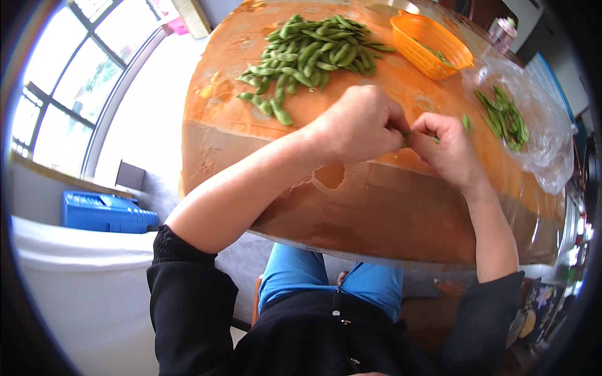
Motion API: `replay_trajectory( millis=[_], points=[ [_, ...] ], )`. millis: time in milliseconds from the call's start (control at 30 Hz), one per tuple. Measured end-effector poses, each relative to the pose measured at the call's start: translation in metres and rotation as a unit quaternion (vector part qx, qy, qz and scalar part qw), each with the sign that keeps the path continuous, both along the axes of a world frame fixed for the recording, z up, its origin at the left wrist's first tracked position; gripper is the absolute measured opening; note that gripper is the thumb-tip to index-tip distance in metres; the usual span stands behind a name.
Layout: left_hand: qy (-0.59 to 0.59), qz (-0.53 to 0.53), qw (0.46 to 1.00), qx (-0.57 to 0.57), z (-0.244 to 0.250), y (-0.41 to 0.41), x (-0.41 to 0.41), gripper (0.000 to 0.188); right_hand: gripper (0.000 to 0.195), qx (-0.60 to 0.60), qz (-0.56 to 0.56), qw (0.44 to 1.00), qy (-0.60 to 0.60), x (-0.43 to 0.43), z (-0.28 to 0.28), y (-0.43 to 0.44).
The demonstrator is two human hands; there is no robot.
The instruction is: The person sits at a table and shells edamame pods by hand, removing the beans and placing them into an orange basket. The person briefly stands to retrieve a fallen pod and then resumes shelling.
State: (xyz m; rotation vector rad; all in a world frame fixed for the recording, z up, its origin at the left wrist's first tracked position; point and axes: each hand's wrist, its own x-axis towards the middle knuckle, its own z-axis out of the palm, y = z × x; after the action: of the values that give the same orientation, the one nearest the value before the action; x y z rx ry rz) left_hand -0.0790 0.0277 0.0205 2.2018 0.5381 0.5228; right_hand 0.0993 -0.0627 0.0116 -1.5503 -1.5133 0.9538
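Note:
My left hand (367, 127) and my right hand (444, 145) meet above the table with their fingertips almost touching. Pinched between them is a green bean pod (405, 139), mostly covered by the fingers. Past my left hand lies a large heap of green soybean pods (315, 49), with a few loose ones at its near edge. Just behind my right hand, a small green piece (466, 122) rests on the tablecloth. Flat green pods (504, 117) lie on a clear plastic bag (548, 141) to the right.
An orange plastic basket (418, 35) at the far side holds some green pieces. Beside it stands a clear bowl (376, 11). Transparent sheeting covers the orange tablecloth (225, 103). A pinkish bottle (502, 35) stands at the back right. On the floor to the left is a blue box (106, 214).

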Motion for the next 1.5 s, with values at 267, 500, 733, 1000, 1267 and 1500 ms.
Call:
replay_trajectory(
  millis=[267,500,733,1000,1267,1500],
  points=[
    [-0.001,-0.021,0.994,0.111,0.003,0.019,-0.008,0.020,0.012,-0.029,-0.070,0.987,0.143,0.017,0.004,0.005],
    [0.228,0.212,0.916,0.251,0.025,0.071,-0.053,0.022,0.018,-0.008,-0.046,0.958,0.282,0.012,0.008,0.002],
    [0.249,0.196,0.902,0.292,0.015,0.076,-0.055,0.024,0.014,0.139,0.069,0.980,-0.122,-0.022,-0.010,-0.003],
    [0.101,0.223,0.951,0.187,0.034,0.066,-0.052,0.013,0.013,0.088,-0.053,0.992,-0.072,0.015,-0.003,0.003],
    [-0.203,0.028,0.935,-0.288,0.019,0.024,-0.015,0.015,0.019,-0.058,0.010,0.938,0.342,0.000,0.010,-0.002],
    [-0.143,0.021,0.981,-0.133,0.006,0.009,-0.001,0.019,0.016,-0.026,-0.020,0.932,0.362,0.004,0.005,-0.002]
  ],
)
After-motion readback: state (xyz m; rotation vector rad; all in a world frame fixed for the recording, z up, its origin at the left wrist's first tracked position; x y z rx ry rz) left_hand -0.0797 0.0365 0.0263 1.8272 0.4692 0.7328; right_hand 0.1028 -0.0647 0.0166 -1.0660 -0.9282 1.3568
